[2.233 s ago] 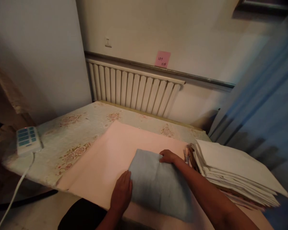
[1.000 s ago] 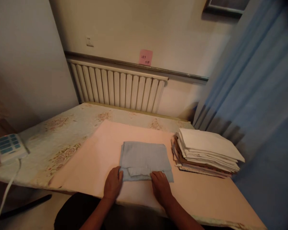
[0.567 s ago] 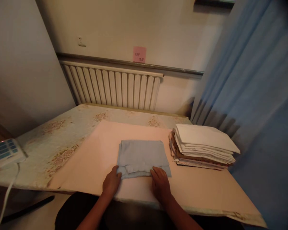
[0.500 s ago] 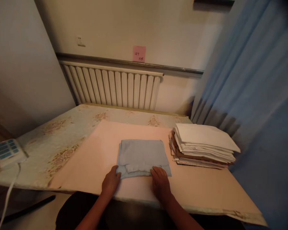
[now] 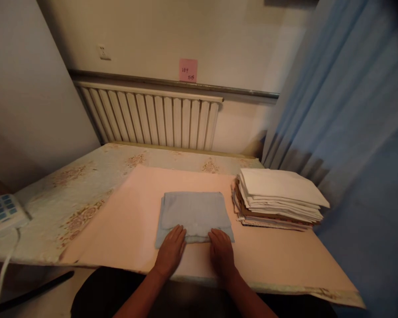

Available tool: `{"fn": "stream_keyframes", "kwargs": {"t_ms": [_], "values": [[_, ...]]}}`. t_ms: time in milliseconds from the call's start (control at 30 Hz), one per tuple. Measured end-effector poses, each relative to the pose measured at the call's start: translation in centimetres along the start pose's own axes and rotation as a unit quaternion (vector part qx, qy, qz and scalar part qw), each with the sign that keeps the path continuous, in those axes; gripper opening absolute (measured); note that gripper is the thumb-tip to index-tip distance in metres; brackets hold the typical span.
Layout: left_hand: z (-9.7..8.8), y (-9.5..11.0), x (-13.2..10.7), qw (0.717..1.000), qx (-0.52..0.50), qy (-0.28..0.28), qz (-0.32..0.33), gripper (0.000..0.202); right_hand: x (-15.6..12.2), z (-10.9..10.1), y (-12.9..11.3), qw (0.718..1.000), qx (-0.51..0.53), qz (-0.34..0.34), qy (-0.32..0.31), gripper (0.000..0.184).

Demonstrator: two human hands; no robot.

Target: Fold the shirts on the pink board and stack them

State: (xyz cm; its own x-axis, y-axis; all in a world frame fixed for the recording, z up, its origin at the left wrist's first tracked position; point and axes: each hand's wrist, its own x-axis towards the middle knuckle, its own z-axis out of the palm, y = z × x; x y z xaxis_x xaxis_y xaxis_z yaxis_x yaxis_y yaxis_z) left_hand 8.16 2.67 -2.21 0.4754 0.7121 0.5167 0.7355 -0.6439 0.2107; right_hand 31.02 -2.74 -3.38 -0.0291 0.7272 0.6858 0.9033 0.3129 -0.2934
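Observation:
A folded light-blue cloth (image 5: 194,207) lies flat in front of me, its layers showing along the near edge. My left hand (image 5: 171,247) is on the near edge, left of its middle, with the fingers bent over the fabric. Toward the near right corner, my right hand (image 5: 220,249) has its fingers closed on the same edge. Both thumbs are mostly hidden under or behind the hands. Between the two hands a short stretch of the folded edge shows.
A pink sheet (image 5: 126,221) covers much of the flowered table cover (image 5: 82,216). To the right stands a stack of folded cloths (image 5: 280,194), white on top, beside a blue curtain (image 5: 345,132). A power strip (image 5: 3,214) with a white cord sits at the left edge.
My left hand has moved right, from the cloth's near left corner to nearer the middle of its front edge. My right hand stays at about the same spot. The view has shifted slightly.

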Motion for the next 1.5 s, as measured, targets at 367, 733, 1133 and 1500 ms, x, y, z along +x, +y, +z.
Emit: {"fn": "stream_keyframes", "kwargs": {"t_ms": [367,733,1133,1500], "values": [[0.6,-0.4,-0.8,0.999,0.017,-0.041,0.002,0.043,1.2,-0.6,0.8,0.952,0.106,0.284,0.047,0.027],[0.6,-0.4,-0.8,0.999,0.005,-0.043,-0.002,0.042,2.0,-1.4,0.2,0.915,0.141,0.377,0.019,0.036],[1.4,-0.8,-1.1,0.999,0.008,-0.049,0.0,0.042,3.4,-0.5,0.2,0.936,0.079,0.342,-0.013,0.038],[1.2,-0.9,-1.4,0.998,-0.004,-0.059,0.013,0.047,3.3,-0.8,0.4,0.966,-0.007,0.258,0.033,0.034]]}}
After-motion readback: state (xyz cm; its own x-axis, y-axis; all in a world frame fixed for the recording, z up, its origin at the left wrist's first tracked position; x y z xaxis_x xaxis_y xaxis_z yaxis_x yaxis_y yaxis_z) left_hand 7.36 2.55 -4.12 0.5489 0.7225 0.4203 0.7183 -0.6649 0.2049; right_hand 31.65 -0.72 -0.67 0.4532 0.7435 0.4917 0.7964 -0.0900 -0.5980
